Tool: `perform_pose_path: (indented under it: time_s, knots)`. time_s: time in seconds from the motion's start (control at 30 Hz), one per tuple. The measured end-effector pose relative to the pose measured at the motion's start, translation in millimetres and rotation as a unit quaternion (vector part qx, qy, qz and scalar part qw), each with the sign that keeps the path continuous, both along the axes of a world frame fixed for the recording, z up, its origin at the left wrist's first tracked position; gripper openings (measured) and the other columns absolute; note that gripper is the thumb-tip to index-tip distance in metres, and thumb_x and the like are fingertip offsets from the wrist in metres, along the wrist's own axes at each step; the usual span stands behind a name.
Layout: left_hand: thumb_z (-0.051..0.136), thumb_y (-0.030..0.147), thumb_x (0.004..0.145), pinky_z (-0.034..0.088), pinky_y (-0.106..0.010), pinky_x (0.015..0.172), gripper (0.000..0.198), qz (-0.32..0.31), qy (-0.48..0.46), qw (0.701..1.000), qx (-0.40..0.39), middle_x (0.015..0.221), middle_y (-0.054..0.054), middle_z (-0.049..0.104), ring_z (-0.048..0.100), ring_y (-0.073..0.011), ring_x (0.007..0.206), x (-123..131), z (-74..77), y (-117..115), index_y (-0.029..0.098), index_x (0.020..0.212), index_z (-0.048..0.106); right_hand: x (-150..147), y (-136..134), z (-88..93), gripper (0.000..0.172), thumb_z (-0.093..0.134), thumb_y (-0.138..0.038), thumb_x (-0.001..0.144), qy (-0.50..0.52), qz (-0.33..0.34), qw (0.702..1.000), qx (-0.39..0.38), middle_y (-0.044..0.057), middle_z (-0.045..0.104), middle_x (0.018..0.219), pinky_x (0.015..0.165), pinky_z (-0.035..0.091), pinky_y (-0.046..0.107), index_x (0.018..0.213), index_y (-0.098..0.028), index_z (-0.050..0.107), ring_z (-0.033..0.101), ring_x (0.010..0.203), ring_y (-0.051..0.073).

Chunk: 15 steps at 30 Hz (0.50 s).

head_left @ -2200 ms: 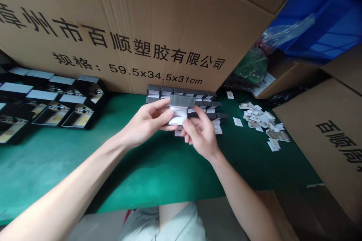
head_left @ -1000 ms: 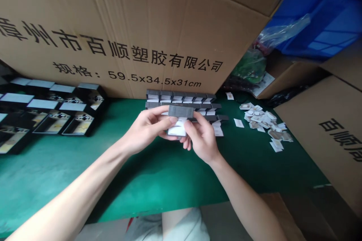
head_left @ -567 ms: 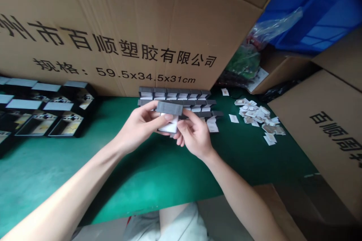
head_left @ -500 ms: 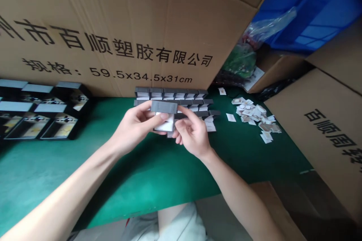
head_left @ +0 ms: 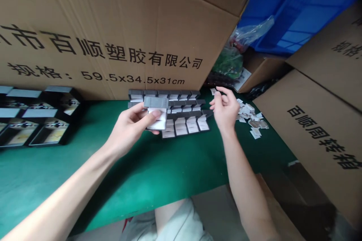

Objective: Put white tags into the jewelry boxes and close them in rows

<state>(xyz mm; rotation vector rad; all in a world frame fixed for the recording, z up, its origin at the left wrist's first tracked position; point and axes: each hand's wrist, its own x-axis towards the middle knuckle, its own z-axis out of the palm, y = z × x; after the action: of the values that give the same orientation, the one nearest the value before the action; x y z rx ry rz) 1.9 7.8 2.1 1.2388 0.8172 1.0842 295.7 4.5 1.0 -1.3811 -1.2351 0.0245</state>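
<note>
My left hand (head_left: 128, 126) grips a small grey box (head_left: 155, 102), its lid raised and its thumb pressed on the white insert (head_left: 158, 120) inside. Over the right part of the table is my right hand (head_left: 226, 109), fingers loosely curled and partly apart, with nothing visible in them. Just beyond its fingertips lies a white piece (head_left: 213, 91). A heap of small white pieces (head_left: 251, 116) spreads to its right. Behind the held box stand rows of similar open grey boxes (head_left: 192, 124) with white inserts, partly covered by my left hand.
Larger black open boxes (head_left: 51, 130) stand at the left on the green table (head_left: 135, 184). A big cardboard carton (head_left: 113, 15) walls off the back. Another carton (head_left: 316, 131) borders the right side. Plastic bags (head_left: 229, 62) and a blue crate (head_left: 294, 19) are at the back right.
My right hand has left the grey box and moved right toward the scattered white pieces. My left hand keeps hold of the box. The view has turned slightly to the right.
</note>
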Motion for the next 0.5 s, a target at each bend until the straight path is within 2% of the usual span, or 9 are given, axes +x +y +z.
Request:
perform_pose_path:
  time_s: [0.07,0.13,0.2,0.27,0.37,0.43,0.5]
  knots:
    - [0.077,0.043,0.085,0.061,-0.025,0.059,0.029,-0.006,-0.019,1.0,0.0,0.09,-0.003,0.073,0.07,-0.0184,0.078,0,-0.5,0,0.019,0.1,0.072,33,-1,-6.0,0.028,0.054,-0.036,0.095,-0.056,-0.044,0.996,-0.06,0.002,0.072,0.078,0.064,0.06,0.03,0.113,-0.02,0.069,0.071,0.068,0.017]
    - [0.075,0.042,0.087,0.062,-0.026,0.062,0.027,-0.017,-0.04,0.999,-0.008,0.096,-0.004,0.071,0.068,-0.019,0.084,0,-0.2,0,0.019,0.101,0.071,60,-9,-18.6,0.028,0.052,-0.026,0.091,-0.158,-0.07,0.977,-0.126,0.011,0.075,0.102,0.08,0.062,0.039,0.108,-0.017,0.072,0.073,0.09,0.024]
    - [0.075,0.041,0.087,0.063,-0.027,0.064,0.027,-0.029,-0.056,0.998,-0.025,0.101,-0.004,0.069,0.066,-0.0191,0.087,0,1.3,0,0.02,0.103,0.07,78,-23,-34.9,0.035,0.047,-0.018,0.089,-0.247,-0.079,0.948,-0.187,0.015,0.072,0.121,0.099,0.056,0.05,0.114,-0.016,0.072,0.069,0.11,0.029]
    - [0.075,0.04,0.086,0.063,-0.027,0.063,0.027,-0.034,-0.065,0.996,-0.04,0.099,-0.003,0.067,0.064,-0.0177,0.085,0,4.0,0,0.019,0.103,0.069,87,-38,-49.6,0.041,0.043,-0.014,0.09,-0.293,-0.069,0.923,-0.24,0.015,0.068,0.132,0.109,0.049,0.053,0.118,-0.016,0.072,0.062,0.124,0.031]
    - [0.075,0.037,0.085,0.063,-0.026,0.063,0.025,-0.036,-0.078,0.995,-0.053,0.092,-0.002,0.062,0.061,-0.0152,0.08,0,7.6,0,0.018,0.098,0.067,90,-56,-58.0,0.042,0.041,-0.012,0.091,-0.314,-0.036,0.901,-0.299,0.014,0.068,0.132,0.108,0.05,0.051,0.117,-0.017,0.073,0.062,0.124,0.03]
    - [0.076,0.034,0.083,0.064,-0.028,0.064,0.024,-0.031,-0.087,0.993,-0.069,0.091,-0.002,0.061,0.061,-0.0156,0.081,0,8.0,1,0.018,0.096,0.066,88,-62,-53.0,0.037,0.044,-0.016,0.091,-0.298,-0.028,0.897,-0.324,0.014,0.071,0.123,0.103,0.052,0.049,0.115,-0.018,0.074,0.066,0.113,0.029]
    - [0.077,0.032,0.081,0.065,-0.03,0.066,0.03,-0.01,-0.089,0.992,-0.091,0.1,-0.004,0.064,0.064,-0.0189,0.09,0,6.3,1,0.018,0.104,0.065,84,-63,-43.6,0.031,0.05,-0.023,0.091,-0.244,-0.014,0.902,-0.357,0.012,0.071,0.114,0.092,0.057,0.043,0.113,-0.019,0.073,0.069,0.097,0.026]
